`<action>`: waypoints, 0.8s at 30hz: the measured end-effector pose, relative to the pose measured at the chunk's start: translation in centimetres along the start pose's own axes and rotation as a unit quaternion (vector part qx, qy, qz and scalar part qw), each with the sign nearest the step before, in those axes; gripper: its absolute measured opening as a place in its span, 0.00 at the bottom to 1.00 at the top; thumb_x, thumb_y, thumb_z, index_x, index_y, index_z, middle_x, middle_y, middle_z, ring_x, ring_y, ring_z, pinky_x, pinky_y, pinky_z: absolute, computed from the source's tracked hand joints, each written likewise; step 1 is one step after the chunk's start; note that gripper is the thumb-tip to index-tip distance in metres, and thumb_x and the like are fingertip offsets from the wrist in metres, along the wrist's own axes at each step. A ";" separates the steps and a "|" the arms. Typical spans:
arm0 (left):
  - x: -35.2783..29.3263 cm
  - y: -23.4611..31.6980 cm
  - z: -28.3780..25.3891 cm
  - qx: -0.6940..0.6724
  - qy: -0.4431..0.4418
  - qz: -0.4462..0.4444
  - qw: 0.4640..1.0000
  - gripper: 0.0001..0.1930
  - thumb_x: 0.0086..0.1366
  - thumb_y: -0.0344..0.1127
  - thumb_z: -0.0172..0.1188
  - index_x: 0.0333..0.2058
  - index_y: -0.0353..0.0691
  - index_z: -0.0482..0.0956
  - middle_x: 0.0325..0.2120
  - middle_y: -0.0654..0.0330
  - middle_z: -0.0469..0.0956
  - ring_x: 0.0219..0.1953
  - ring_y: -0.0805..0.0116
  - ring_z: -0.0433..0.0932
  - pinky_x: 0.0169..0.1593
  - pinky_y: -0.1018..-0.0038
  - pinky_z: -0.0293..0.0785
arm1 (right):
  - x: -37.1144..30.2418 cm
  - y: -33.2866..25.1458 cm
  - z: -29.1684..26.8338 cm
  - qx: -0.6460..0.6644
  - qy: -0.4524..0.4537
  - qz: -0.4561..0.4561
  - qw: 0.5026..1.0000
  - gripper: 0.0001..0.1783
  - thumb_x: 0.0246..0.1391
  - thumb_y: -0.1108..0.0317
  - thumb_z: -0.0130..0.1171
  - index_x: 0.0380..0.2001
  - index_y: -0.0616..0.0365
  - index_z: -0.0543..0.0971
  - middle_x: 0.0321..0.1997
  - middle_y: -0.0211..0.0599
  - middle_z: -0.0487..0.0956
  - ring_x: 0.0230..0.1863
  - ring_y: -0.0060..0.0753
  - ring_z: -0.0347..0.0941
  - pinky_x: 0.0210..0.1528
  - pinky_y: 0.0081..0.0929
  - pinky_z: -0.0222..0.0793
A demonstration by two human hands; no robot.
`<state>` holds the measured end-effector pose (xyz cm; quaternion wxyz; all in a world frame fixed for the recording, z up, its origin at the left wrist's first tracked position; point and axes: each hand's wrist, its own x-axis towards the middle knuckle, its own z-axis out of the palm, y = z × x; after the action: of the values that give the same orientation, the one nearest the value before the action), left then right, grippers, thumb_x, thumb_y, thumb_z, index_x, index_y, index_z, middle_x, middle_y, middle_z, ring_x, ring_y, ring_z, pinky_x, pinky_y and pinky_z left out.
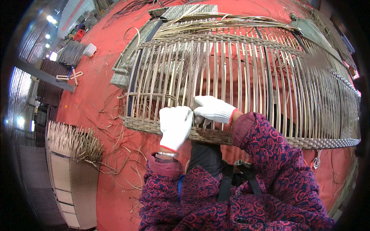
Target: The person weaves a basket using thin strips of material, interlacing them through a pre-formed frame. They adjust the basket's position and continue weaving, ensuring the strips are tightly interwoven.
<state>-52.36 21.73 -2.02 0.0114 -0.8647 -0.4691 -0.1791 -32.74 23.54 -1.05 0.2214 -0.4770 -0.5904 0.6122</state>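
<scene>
Across my lap lies a large wicker panel (216, 69), with many upright brown strands between a woven top band and a woven bottom band (208, 134). My left hand (175, 125), in a white knitted glove, is closed just above the bottom band. Close beside it, my gloved right hand (214, 109) has its fingers bent around the wicker strands, thumb side toward the left hand. Left of the hands, a wicker strand (150, 94) crosses the uprights and curves down toward my left hand. The fingertips of both hands are largely hidden.
Loose long strips (216, 23) lie along the panel's far edge. Bundled grey woven pieces (127, 73) sit beneath its left end. At lower left stands a half-woven piece (73, 165) with strand ends sticking up. Scraps litter the red floor (115, 184). A white bucket (90, 50) stands far left.
</scene>
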 end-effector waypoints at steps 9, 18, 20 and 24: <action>1.5 2.1 -1.2 -0.103 0.100 0.024 0.989 0.09 0.62 0.36 0.65 0.39 0.44 0.88 0.36 0.56 0.86 0.37 0.54 0.82 0.45 0.61 0.76 | -7.6 -0.6 -1.6 -0.024 0.091 -0.037 0.995 0.15 0.58 0.60 0.57 0.28 0.63 0.81 0.19 0.35 0.77 0.16 0.28 0.73 0.22 0.29 0.70; 2.2 5.2 -2.6 -0.206 0.017 -0.014 0.978 0.07 0.64 0.38 0.67 0.34 0.42 0.88 0.27 0.57 0.85 0.32 0.57 0.83 0.40 0.62 0.76 | -8.9 1.3 -2.0 0.094 0.160 -0.020 0.982 0.16 0.65 0.65 0.53 0.51 0.62 0.76 0.30 0.37 0.82 0.29 0.27 0.83 0.30 0.27 0.78; 1.4 4.3 -2.7 -0.100 0.007 -0.027 0.995 0.06 0.64 0.37 0.65 0.33 0.42 0.88 0.27 0.55 0.84 0.30 0.54 0.83 0.40 0.61 0.76 | -6.1 1.3 -1.6 0.106 0.156 -0.011 0.982 0.17 0.64 0.66 0.52 0.51 0.64 0.73 0.35 0.42 0.83 0.32 0.29 0.84 0.32 0.29 0.80; 1.2 4.4 -0.9 0.009 -0.012 0.016 1.000 0.06 0.64 0.36 0.65 0.32 0.42 0.86 0.27 0.54 0.84 0.30 0.55 0.83 0.37 0.61 0.75 | -3.7 1.3 -2.1 -0.008 0.077 0.045 0.996 0.13 0.59 0.67 0.51 0.42 0.66 0.73 0.35 0.47 0.83 0.33 0.38 0.85 0.32 0.34 0.81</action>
<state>-48.41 20.06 -0.15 0.0170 -0.8739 -0.4571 -0.1645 -28.93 21.21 -0.78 0.2343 -0.5506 -0.5547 0.5782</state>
